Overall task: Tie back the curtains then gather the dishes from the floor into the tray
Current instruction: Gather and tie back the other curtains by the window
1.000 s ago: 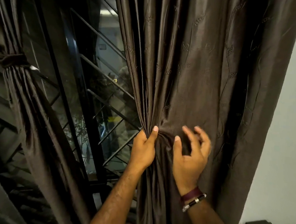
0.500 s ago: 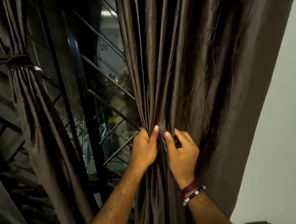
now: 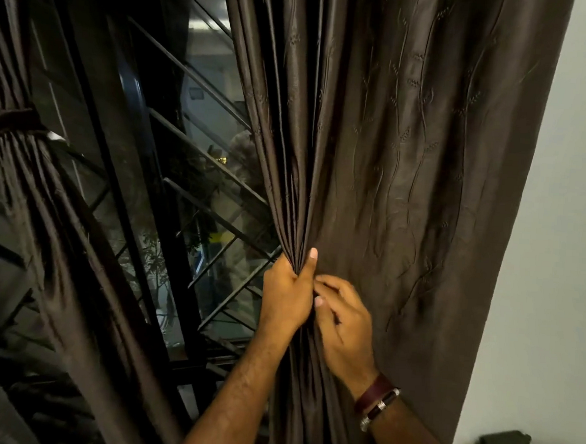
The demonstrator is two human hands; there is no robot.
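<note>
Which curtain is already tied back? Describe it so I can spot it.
Start at the barred window. The tied curtain hangs at its left edge, cinched by a dark tieback band. The right curtain has no band; the left hand merely bunches its folds.

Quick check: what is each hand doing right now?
Left hand: grips the gathered pleats of the right curtain.
Right hand: fingers curled, pinching the same curtain beside it.

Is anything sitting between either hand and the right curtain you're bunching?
Nothing visible. The left hand grips the gathered pleats of the dark brown embroidered curtain directly, and the right hand pinches the fabric right beside it. No tieback shows on this panel.
</note>
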